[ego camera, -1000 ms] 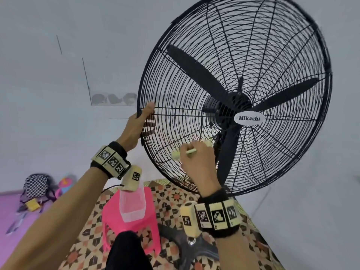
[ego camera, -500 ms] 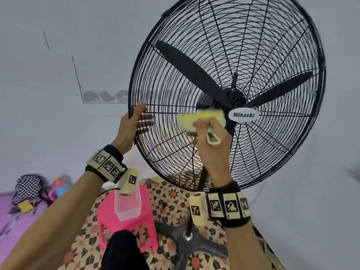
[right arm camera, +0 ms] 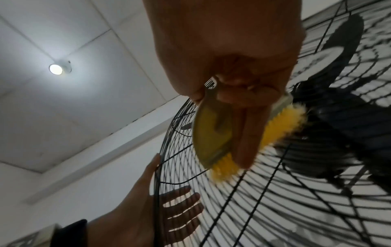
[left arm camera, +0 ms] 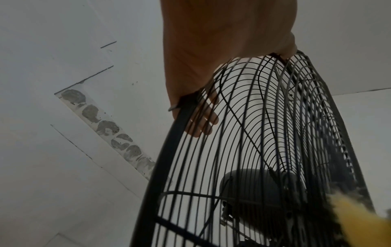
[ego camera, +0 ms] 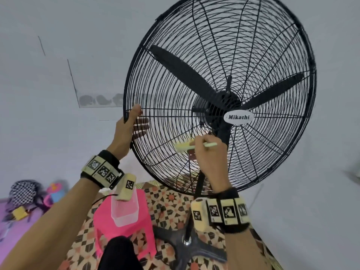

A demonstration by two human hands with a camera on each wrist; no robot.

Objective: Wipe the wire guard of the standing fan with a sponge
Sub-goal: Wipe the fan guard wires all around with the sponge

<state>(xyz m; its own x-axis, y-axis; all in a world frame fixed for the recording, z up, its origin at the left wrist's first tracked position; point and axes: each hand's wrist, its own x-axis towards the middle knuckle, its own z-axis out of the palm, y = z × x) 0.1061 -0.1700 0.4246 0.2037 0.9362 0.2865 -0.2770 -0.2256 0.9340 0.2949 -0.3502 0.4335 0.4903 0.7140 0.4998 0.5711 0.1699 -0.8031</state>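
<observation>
A big black standing fan faces me, its wire guard (ego camera: 214,55) round and domed, with a "Mikachi" badge (ego camera: 238,117) at the hub. My left hand (ego camera: 136,119) holds the guard's left rim, thumb on the front and fingers behind the wires (right arm camera: 182,205). My right hand (ego camera: 202,145) grips a pale green scrubbing brush (ego camera: 183,147) with yellow bristles (right arm camera: 281,127). The bristles press against the guard's front wires, below and left of the hub. The brush's yellow tip (left arm camera: 359,222) shows blurred in the left wrist view.
Below the fan stands a pink plastic stool (ego camera: 124,230) carrying a clear plastic container (ego camera: 124,209). The fan's pole (ego camera: 198,184) rises from a dark cross base (ego camera: 187,248) on a patterned mat (ego camera: 171,203). A checkered bag (ego camera: 23,191) and toys lie at the left.
My right hand swept the brush up toward the hub half a second ago and has now come back down and left on the guard. My left hand has kept its hold on the rim.
</observation>
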